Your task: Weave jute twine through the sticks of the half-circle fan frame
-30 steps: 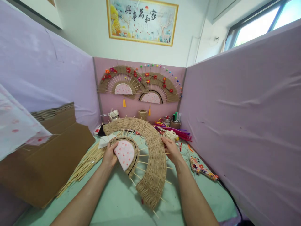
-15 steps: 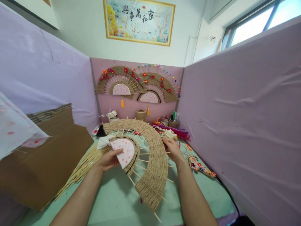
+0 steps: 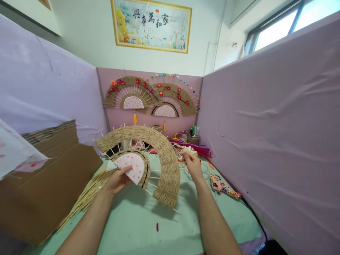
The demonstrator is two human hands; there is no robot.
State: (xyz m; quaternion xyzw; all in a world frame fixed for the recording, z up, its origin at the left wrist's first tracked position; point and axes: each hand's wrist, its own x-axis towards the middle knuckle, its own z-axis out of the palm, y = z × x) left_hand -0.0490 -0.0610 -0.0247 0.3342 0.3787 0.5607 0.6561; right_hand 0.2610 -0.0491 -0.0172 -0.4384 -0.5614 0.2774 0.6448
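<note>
My left hand [image 3: 120, 180] grips a woven fan [image 3: 168, 166] by its pink-dotted white half-round centre [image 3: 132, 164], thumb on top and the other fingers beneath. The fan is held tilted above the table, its wide twine band crossed by thin sticks that poke out past the rim. Just off the band's right edge is my right hand [image 3: 192, 165], with thumb and fingertips pinched together. Whether a stick tip or anything else sits in that pinch is too small to tell.
Two flower-trimmed fans [image 3: 180, 95] hang on the back panel. A bundle of thin sticks [image 3: 85, 198] and brown cardboard [image 3: 50, 184] lie left. Purple-pink pipe cleaners [image 3: 199, 150], a pen holder [image 3: 193, 137] and a flowered cloth piece [image 3: 224, 187] are right. A small red piece [image 3: 157, 227] lies in front.
The fan has turned anticlockwise and risen, its lower end swinging up and uncovering the small red piece on the table. My right hand now sits slightly apart from the band's edge.
</note>
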